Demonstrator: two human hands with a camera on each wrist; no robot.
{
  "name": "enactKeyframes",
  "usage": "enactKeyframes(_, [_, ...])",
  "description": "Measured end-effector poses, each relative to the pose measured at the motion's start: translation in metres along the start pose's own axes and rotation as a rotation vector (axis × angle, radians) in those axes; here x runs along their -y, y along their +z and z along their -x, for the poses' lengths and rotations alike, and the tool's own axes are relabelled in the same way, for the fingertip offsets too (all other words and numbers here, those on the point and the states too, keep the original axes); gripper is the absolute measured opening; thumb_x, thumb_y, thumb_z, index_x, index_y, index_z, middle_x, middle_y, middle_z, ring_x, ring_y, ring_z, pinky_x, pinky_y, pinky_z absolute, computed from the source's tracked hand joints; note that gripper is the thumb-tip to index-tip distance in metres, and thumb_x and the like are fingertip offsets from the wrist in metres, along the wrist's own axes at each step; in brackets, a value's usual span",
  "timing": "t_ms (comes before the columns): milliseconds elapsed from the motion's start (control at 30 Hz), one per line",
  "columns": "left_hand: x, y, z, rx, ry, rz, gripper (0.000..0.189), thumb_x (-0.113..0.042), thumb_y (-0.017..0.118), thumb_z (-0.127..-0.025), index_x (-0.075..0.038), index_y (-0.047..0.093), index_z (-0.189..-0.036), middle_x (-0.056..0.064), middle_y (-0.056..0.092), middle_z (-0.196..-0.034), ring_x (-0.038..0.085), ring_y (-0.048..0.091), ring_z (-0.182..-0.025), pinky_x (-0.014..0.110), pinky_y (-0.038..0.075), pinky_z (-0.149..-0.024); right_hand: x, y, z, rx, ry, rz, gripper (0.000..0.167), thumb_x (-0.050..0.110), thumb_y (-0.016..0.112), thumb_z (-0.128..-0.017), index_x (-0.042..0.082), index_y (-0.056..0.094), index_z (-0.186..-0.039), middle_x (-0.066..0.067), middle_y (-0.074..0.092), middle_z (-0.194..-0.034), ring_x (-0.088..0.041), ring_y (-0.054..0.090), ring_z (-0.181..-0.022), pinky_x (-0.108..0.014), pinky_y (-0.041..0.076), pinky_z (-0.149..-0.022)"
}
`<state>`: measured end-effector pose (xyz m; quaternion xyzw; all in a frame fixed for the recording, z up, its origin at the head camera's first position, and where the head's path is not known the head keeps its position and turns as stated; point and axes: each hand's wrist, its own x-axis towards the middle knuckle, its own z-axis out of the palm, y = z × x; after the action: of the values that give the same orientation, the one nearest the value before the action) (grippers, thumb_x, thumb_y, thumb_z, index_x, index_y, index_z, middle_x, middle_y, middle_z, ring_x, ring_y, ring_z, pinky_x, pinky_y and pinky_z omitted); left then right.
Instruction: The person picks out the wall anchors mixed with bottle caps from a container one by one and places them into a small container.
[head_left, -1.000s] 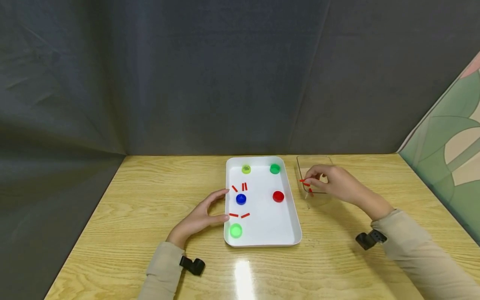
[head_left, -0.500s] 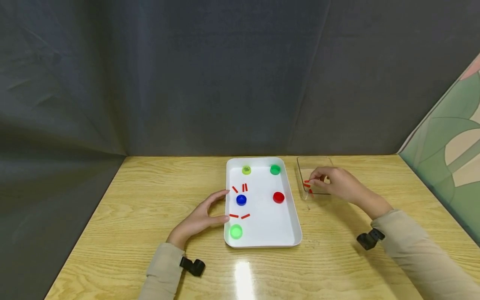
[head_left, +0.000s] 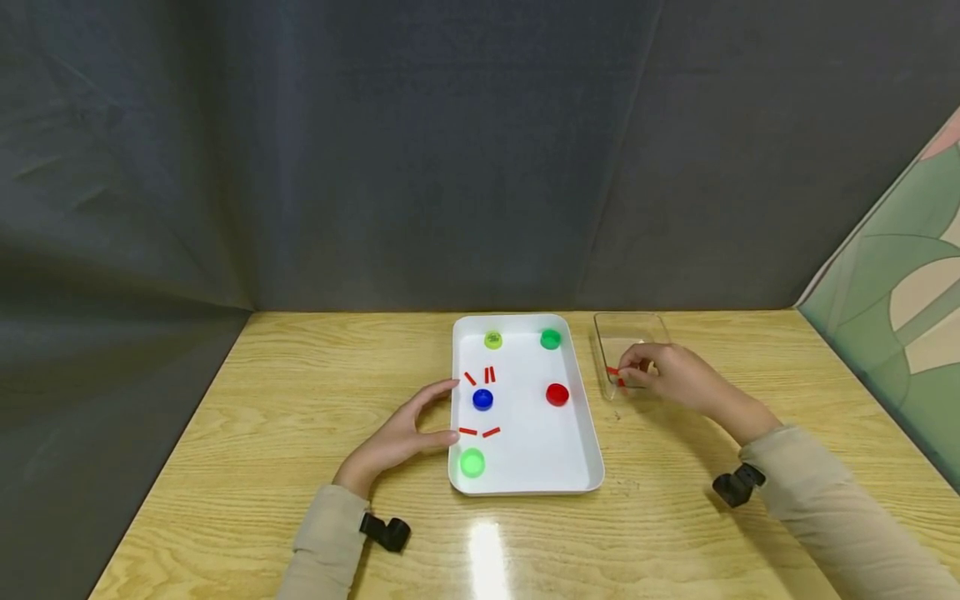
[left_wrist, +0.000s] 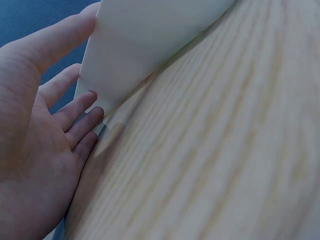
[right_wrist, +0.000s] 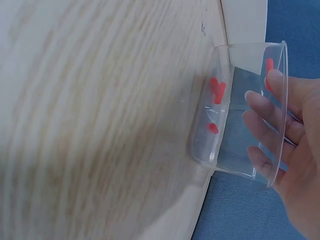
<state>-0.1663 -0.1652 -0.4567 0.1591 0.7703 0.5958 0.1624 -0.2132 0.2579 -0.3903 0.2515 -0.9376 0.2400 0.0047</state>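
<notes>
In the head view my left hand [head_left: 397, 429] rests at the left side of a white tray [head_left: 525, 483], thumb and fingers spread against its wall. The left wrist view shows those fingers [left_wrist: 82, 107] loosely extended beside the tray's outer wall. My right hand [head_left: 675, 375] reaches over a clear plastic box [head_left: 630, 315] and, in the right wrist view, pinches a short red stick [right_wrist: 269, 70] just inside the rim. More red sticks [right_wrist: 218, 92] lie at the bottom of that box. Several red sticks [head_left: 491, 432] lie in the tray's left half.
Inside the tray sit a blue cap [head_left: 482, 399], a red cap [head_left: 557, 394], a green cap [head_left: 551, 338], a yellow-green cap [head_left: 492, 340] and a light green cap [head_left: 472, 462]. The wooden table [head_left: 322, 358] ends at a dark curtain [head_left: 435, 167] behind.
My right hand has shifted slightly right and down over the clear box, the pinched red stick moving with it. My left hand, the tray and the things in it stay put.
</notes>
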Motion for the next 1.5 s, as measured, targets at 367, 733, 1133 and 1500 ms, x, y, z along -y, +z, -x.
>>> enactKeyframes(367, [0.0, 0.0, 0.0, -0.002, 0.006, -0.003, 0.076, -0.019, 0.079, -0.086, -0.028, 0.041, -0.151, 0.002, 0.036, -0.156, 0.025, 0.028, -0.144, 0.052, 0.019, -0.117, 0.0, 0.002, 0.001, -0.008, -0.001, 0.003, 0.004, 0.015, 0.069, -0.095, 0.013, 0.072, -0.093, 0.005, 0.065, -0.083, -0.012, 0.056, -0.073, -0.026, 0.045, -0.059])
enactKeyframes(733, [-0.001, 0.0, 0.001, 0.0, 0.007, -0.002, 0.077, -0.019, 0.079, -0.086, -0.027, 0.04, -0.151, 0.002, 0.035, -0.156, 0.024, 0.027, -0.144, 0.051, 0.018, -0.118, 0.014, 0.001, 0.002, -0.074, -0.039, -0.01, 0.007, 0.011, 0.074, -0.09, 0.016, 0.072, -0.095, 0.007, 0.066, -0.085, -0.01, 0.056, -0.077, -0.026, 0.046, -0.061])
enactKeyframes(1133, [0.0, 0.0, 0.0, 0.001, 0.007, -0.004, 0.076, -0.018, 0.078, -0.087, -0.027, 0.04, -0.151, 0.002, 0.035, -0.156, 0.025, 0.027, -0.145, 0.053, 0.018, -0.117, 0.038, 0.008, 0.005, -0.109, -0.111, -0.018, 0.01, 0.007, 0.075, -0.089, 0.013, 0.073, -0.097, 0.011, 0.066, -0.088, -0.009, 0.058, -0.081, -0.037, 0.053, -0.068])
enactKeyframes(1500, [0.0, 0.0, 0.0, 0.003, 0.007, -0.004, 0.075, -0.021, 0.079, -0.087, -0.027, 0.04, -0.151, 0.002, 0.035, -0.156, 0.025, 0.027, -0.144, 0.054, 0.018, -0.117, 0.061, 0.022, 0.007, -0.192, -0.147, -0.031, 0.014, 0.005, 0.077, -0.086, 0.016, 0.073, -0.094, 0.011, 0.063, -0.084, -0.008, 0.055, -0.076, -0.024, 0.047, -0.06])
